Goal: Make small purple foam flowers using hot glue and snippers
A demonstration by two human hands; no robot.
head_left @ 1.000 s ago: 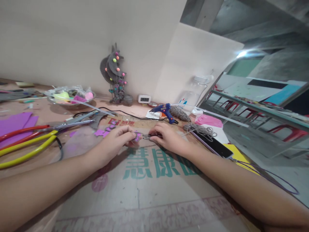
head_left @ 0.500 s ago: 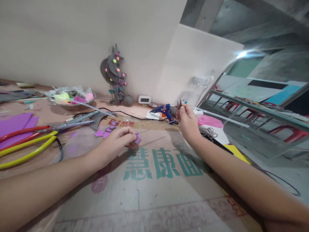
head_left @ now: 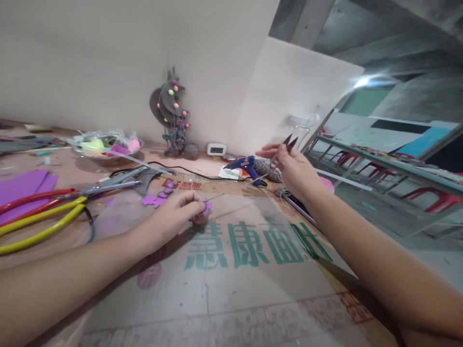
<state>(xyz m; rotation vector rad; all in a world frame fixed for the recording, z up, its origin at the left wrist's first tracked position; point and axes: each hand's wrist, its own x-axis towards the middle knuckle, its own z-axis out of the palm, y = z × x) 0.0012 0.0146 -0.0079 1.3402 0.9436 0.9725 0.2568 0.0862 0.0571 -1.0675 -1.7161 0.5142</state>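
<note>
My left hand (head_left: 184, 209) is closed in a pinch on a small purple felt flower (head_left: 207, 208), held just above the board. A short grey cord sticks out to the right from the flower. My right hand (head_left: 294, 171) is farther right and higher, closed round a small pair of snips (head_left: 291, 143). Their two dark pointed blades show above the thumb, spread apart; the rest is mostly hidden by the fingers. Behind that hand lies a ball of grey yarn (head_left: 265, 168). Several purple and grey cut-out pieces (head_left: 155, 198) lie left of my left hand.
A blue glue gun (head_left: 249, 167) with a black cable rests at the back. Red-handled (head_left: 36, 197) and yellow-handled pliers (head_left: 47, 229) lie left, near purple sheets (head_left: 27, 188) and a bowl (head_left: 108, 156). A grey moon ornament (head_left: 170, 103) and a small clock (head_left: 216, 149) stand along the wall.
My right hand has shifted right and turned, and the snips' blades now show spread apart. The cord at the flower has come into clear view. My left hand has hardly moved.
</note>
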